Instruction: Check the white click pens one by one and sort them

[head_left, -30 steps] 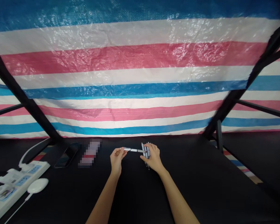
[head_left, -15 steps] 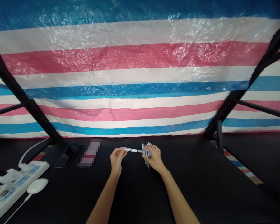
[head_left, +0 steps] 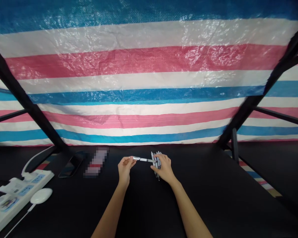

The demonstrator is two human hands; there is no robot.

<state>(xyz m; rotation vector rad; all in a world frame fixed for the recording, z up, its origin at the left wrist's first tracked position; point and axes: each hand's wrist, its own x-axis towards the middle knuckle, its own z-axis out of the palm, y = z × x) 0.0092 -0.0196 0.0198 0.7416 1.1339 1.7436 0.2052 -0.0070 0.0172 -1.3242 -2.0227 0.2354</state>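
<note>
A white pen (head_left: 142, 159) lies nearly level between my hands, its left end pinched in the fingers of my left hand (head_left: 125, 168). The pen's right end reaches the row of several pens (head_left: 157, 174) on the black table. Over that row is my right hand (head_left: 164, 167), thumb and fingers curled around the pens' upper part and near the pen's tip. The fingers of my right hand partly hide the row, and whether they press on the pen's tip is too small to tell.
On the left stand a white power strip (head_left: 20, 201) with plugs and a round white charger (head_left: 41, 196) on a cable. A dark phone (head_left: 71, 164) and a blurred pinkish item (head_left: 96, 162) lie left of my hands. Black frame bars flank a striped sheet (head_left: 149, 79).
My hands and the pen have barely moved. The view has shifted very slightly, with the objects on the left a little further right.
</note>
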